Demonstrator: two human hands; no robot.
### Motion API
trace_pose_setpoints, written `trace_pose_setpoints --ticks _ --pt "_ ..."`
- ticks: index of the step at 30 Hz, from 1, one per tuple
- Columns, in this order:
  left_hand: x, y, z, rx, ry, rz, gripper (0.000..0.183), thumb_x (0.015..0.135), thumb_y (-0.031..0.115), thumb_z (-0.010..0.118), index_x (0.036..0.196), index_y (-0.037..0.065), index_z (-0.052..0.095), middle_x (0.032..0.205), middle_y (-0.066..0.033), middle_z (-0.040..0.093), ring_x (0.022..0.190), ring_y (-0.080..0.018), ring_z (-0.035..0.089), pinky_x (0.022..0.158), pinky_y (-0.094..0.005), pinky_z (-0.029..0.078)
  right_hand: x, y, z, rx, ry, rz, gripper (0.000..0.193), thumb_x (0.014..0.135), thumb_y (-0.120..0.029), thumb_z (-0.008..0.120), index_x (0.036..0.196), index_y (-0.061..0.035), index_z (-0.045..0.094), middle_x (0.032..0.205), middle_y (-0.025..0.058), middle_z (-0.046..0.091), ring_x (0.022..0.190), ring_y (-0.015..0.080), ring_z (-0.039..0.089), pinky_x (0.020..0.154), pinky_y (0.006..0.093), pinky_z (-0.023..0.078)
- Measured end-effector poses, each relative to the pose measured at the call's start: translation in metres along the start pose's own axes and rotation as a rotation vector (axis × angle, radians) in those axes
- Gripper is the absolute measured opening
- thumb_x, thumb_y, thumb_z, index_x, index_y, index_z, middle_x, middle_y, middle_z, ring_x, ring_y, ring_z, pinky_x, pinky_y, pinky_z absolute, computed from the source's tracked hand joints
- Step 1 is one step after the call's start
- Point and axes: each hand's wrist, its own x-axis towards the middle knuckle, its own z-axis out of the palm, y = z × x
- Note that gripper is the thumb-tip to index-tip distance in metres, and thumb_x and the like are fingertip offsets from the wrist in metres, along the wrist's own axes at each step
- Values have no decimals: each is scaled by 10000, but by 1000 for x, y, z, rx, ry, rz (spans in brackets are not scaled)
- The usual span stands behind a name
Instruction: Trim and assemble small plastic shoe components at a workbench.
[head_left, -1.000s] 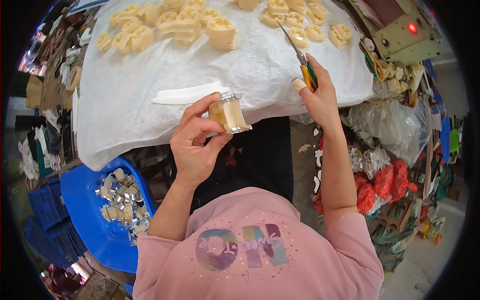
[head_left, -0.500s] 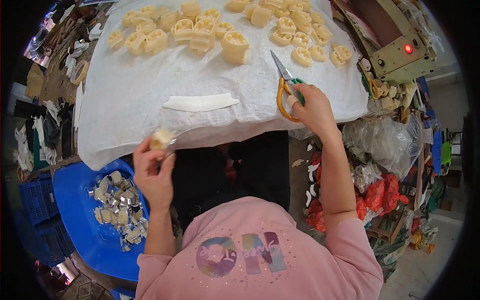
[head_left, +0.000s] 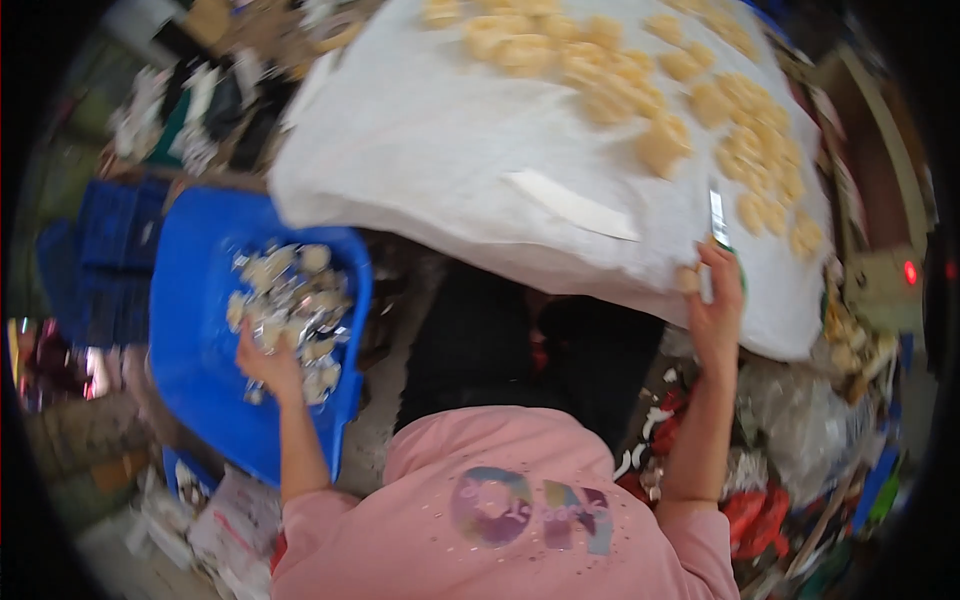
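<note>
My left hand (head_left: 268, 368) is down inside the blue bin (head_left: 195, 390), over a heap of cream pieces with shiny silvery bands (head_left: 318, 300). Motion smears its fingers, so whether they grip a piece is not clear. At the right part of the white-covered table (head_left: 430, 130), my right hand (head_left: 718, 300) holds a pair of scissors (head_left: 718, 215), blades pointing away from me. A beige wrap (head_left: 688, 280) circles one of its fingers. Between the hands, a curved white strip (head_left: 575, 205) lies on the cloth.
Several cream rolled pieces (head_left: 610, 95) cover the table's far side. A box with a red light (head_left: 885, 290) stands at the right edge. Blue crates (head_left: 115, 240) are stacked left of the bin. Plastic bags (head_left: 800, 415) lie low on the right.
My left hand has gone from the table's front edge down into the bin; it held a cream piece with a shiny band before. The view has swung left. The scissors remain in my right hand.
</note>
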Motion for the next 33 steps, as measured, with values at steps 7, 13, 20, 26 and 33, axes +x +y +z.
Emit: trace_pose_setpoints --ticks 7,13,20,26,33 --pt "-28 96 7 -234 -122 119 544 712 42 644 1231 105 494 1252 -187 404 1187 -365 360 1007 -461 279 -7 -20 12 17 -114 0 301 808 -20 612 1105 -25 565 1080 103 543 1015 251 527 849 314 425" --pt "-56 154 15 -626 -446 431 380 722 13 642 1091 90 590 1112 -142 500 1048 -319 477 915 -391 388 -6 -36 24 21 -155 -23 313 792 -12 613 1101 -25 561 1074 112 551 1022 280 531 885 346 418" --pt "-71 191 16 -904 -808 522 275 748 34 637 1018 71 609 1026 -106 554 951 -264 561 820 -346 455 -3 -39 27 -21 -157 -15 309 790 11 598 1095 -18 560 1090 127 550 1033 291 530 903 359 413" --pt "-22 255 -73 -2056 -1634 89 113 832 30 599 943 7 593 1024 -122 570 918 -206 579 845 -325 453 9 -52 39 71 -172 -31 291 796 1 602 1084 -13 562 1069 138 559 1021 290 534 894 360 415" --pt "-43 304 -138 -2871 -2241 34 245 892 88 583 1105 -28 547 1136 -140 565 1043 -195 562 848 -284 477 9 -56 40 89 -126 -18 281 799 -12 605 1078 -11 564 1044 140 565 981 273 546 851 335 430"
